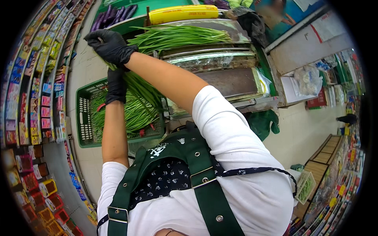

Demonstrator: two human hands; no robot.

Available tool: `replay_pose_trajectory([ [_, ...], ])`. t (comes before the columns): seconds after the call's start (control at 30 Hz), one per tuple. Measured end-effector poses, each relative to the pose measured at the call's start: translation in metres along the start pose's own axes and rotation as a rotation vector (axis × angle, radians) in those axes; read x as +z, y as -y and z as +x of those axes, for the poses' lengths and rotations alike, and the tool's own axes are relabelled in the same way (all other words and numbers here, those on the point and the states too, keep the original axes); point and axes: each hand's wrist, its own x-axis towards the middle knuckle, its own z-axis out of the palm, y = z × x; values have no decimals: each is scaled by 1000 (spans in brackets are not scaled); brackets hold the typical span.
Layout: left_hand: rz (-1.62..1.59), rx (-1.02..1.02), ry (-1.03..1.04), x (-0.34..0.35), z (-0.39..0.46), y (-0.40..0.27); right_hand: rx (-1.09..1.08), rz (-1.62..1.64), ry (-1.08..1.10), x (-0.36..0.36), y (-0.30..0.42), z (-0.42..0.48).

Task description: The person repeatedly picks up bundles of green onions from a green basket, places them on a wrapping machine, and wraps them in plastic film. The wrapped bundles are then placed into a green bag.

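My left hand, in a black glove, is closed around a bunch of garlic chives; the long green leaves trail down to the right. My right hand, gloved in black too, reaches across above it with curled fingers at the bunch's upper end. A few thin stalks poke out below those fingers, though the glove hides most of the grip. Beneath my left arm stands a green plastic crate with more loose chives in it. Another pile of chives lies on the wrapping station to the right.
A yellow roll of cling film sits at the back of the wrapping machine. Eggplants lie in a green bin beyond. Snack shelves line the left side. A person is partly visible at the upper right.
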Motion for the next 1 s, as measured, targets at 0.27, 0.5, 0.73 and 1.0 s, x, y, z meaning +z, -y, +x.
replay_pose_trajectory([
  [0.27, 759, 372, 173, 53, 55, -60, 16, -136, -202, -265, -39, -27],
  [0.5, 1424, 738, 550, 226, 81, -28, 285, -162, -655, -478, 81, -140],
  [0.73, 1655, 474, 871, 299, 125, 97, 300, -134, -771, -503, 73, -161],
  [1.0, 1615, 529, 1074, 302, 152, 113, 260, -432, -385, -466, 26, -104],
])
